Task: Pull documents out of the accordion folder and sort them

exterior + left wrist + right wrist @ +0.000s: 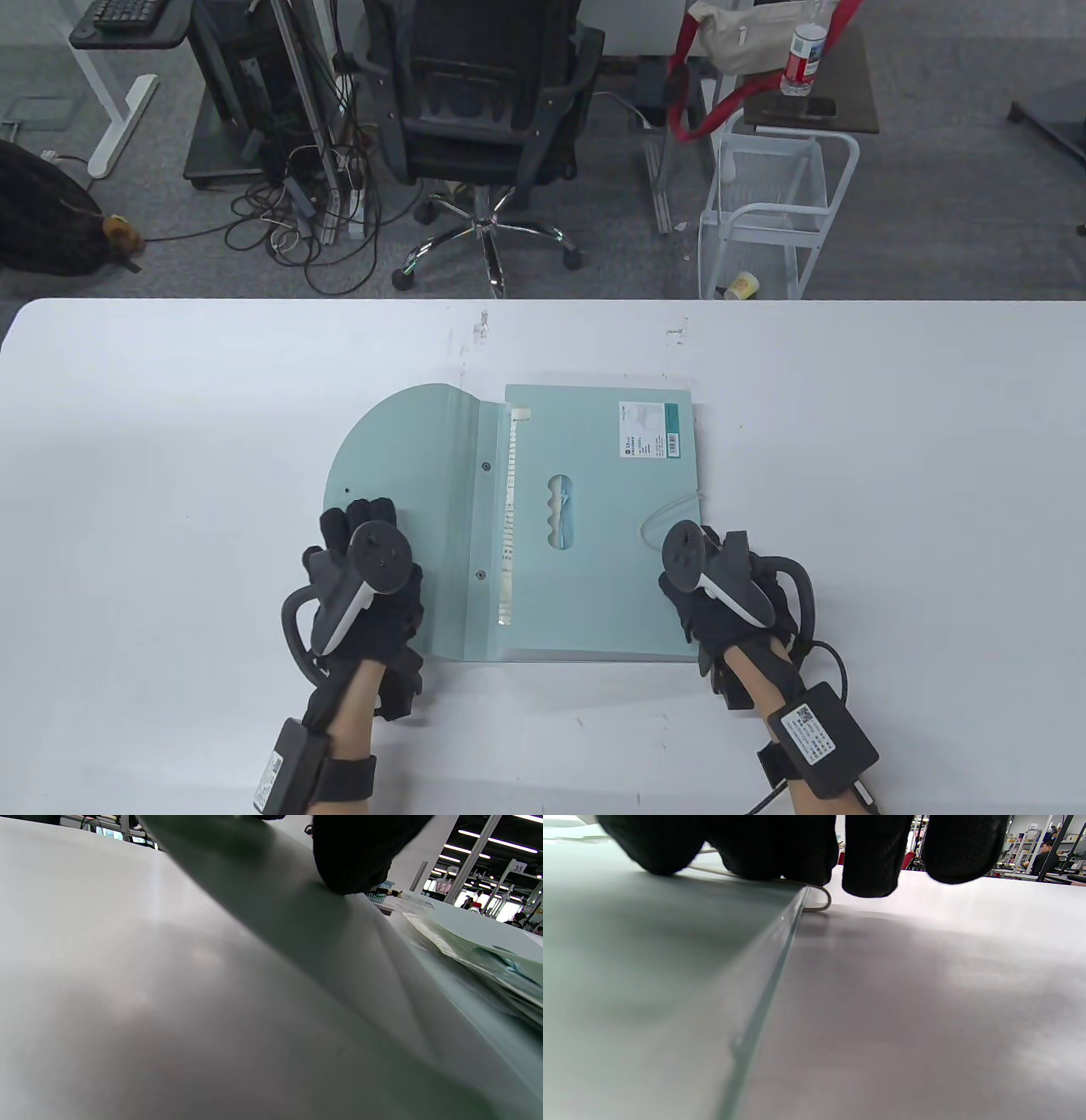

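Both hands' fingers on open folder, grip hidden by trackers.

Office: swivel chair, desk keyboard, tangled floor cables

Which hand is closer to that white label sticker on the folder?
Right. The right hand rests at the folder's near right corner, on the label's side; the left hand presses the opened flap, farther away.
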The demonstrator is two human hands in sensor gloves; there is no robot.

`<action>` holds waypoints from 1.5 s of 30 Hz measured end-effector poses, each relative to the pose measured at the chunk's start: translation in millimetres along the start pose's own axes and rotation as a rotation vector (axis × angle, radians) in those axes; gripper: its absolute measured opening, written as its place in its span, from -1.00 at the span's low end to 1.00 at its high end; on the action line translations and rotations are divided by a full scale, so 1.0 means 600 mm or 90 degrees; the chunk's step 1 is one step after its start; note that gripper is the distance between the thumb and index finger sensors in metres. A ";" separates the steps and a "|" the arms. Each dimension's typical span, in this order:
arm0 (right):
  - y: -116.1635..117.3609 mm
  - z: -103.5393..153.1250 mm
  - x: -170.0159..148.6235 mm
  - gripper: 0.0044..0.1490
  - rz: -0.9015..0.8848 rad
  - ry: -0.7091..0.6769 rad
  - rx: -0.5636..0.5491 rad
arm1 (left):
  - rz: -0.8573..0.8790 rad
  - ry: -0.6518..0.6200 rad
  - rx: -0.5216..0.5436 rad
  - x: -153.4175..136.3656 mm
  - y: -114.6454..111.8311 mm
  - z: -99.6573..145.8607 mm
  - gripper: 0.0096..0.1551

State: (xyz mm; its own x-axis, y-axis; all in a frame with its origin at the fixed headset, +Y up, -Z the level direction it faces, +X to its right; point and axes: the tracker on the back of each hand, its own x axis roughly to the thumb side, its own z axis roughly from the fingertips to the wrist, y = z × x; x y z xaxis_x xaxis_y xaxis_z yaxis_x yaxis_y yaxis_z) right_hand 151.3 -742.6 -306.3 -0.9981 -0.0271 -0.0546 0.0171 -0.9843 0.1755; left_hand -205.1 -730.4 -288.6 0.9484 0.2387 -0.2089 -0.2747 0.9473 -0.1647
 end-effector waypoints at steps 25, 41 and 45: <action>-0.083 -0.037 0.220 -0.40 -0.140 -0.063 -0.086 | 0.024 -0.021 -0.054 0.005 -0.008 0.000 0.15; -0.061 -0.093 0.290 0.03 -0.021 0.091 0.162 | 0.022 -0.017 -0.078 0.007 -0.009 -0.003 0.16; -0.069 -0.096 0.276 0.07 -0.040 0.080 0.160 | 0.017 -0.010 -0.083 0.006 -0.010 -0.004 0.15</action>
State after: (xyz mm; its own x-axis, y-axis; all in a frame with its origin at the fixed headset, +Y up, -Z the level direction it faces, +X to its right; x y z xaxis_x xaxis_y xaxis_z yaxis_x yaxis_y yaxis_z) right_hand -11.4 -716.5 -379.2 -0.9813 -0.0041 -0.1925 -0.0757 -0.9110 0.4054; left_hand -200.7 -735.9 -290.8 0.9425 0.2684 -0.1993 -0.3175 0.9051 -0.2828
